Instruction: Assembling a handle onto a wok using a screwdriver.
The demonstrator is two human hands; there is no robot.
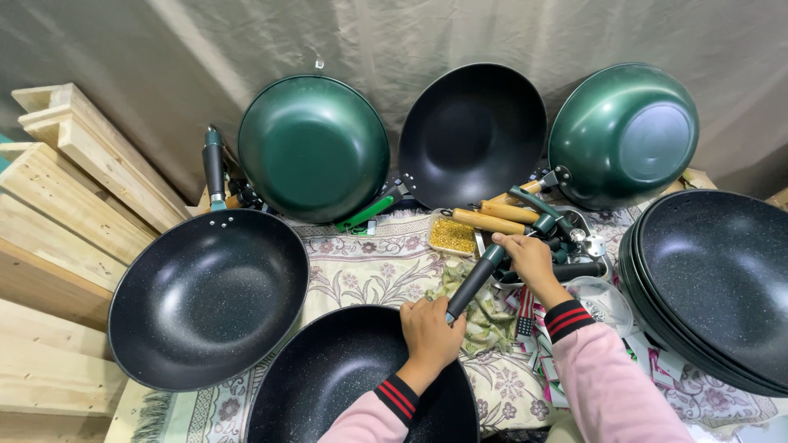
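Note:
A black speckled wok (328,385) lies in front of me on a patterned cloth (386,267). My left hand (430,332) is closed around the base of its dark handle (476,280) at the wok's rim. My right hand (529,261) grips the far end of the same handle, beside a pile of loose wooden and dark handles (525,217). Both arms wear pink sleeves with red and black striped cuffs.
Another black wok with a green-tipped handle (205,299) lies at the left. Two green woks (313,148) (624,135) and a black one (472,135) lean against the grey backdrop. A stack of black woks (714,283) sits at the right, wooden planks (57,205) at the left, a tray of small brass parts (452,235) mid-table.

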